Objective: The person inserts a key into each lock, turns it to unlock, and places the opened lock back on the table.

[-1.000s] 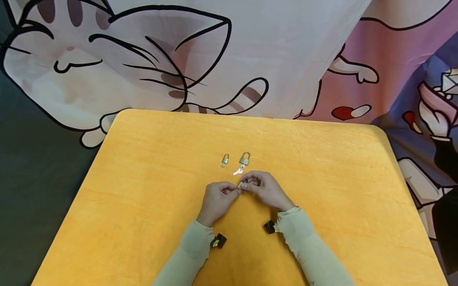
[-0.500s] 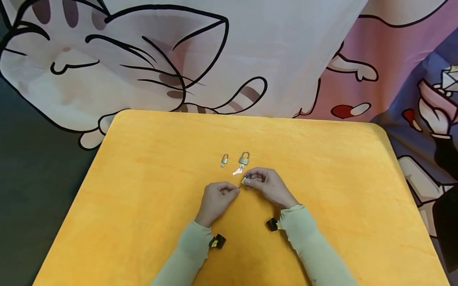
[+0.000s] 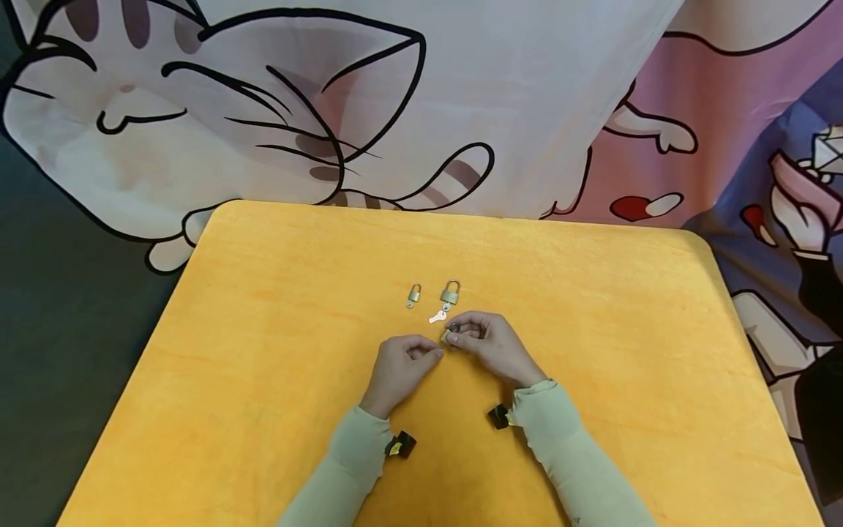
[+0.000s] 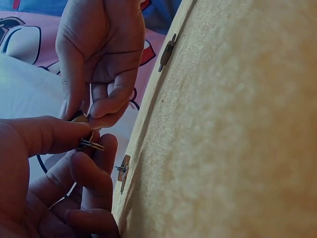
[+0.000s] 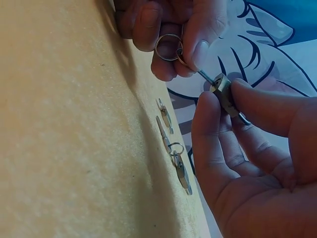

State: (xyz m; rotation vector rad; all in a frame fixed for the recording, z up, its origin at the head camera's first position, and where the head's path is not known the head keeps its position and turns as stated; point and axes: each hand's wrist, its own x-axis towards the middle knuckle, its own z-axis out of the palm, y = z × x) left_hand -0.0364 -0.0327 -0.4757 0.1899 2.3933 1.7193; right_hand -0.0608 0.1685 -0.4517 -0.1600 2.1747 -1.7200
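Observation:
In the right wrist view, a small brass padlock (image 5: 225,95) is pinched between the thumb and index finger of my right hand (image 3: 490,348). My left hand (image 3: 399,372) pinches a thin key (image 5: 204,76) by its head, largely hidden behind the thumb. The key's shaft meets the padlock's bottom face, at the keyway. A split ring (image 5: 157,49) hangs from the key beside the left fingers. Just beyond the hands on the table lie a larger padlock (image 3: 450,296), with a silver key (image 3: 437,316) attached at its bottom, and a smaller padlock (image 3: 414,294).
The yellow table (image 3: 296,293) reaches well out to both sides of the hands. A curtain (image 3: 527,110) with cartoon cats hangs along its far edge. Dark floor (image 3: 79,351) shows at the left.
My right hand drew the padlock slightly away from the left fingers half a second ago, baring the key shaft, and has since moved partly back. The left hand stays nearly still.

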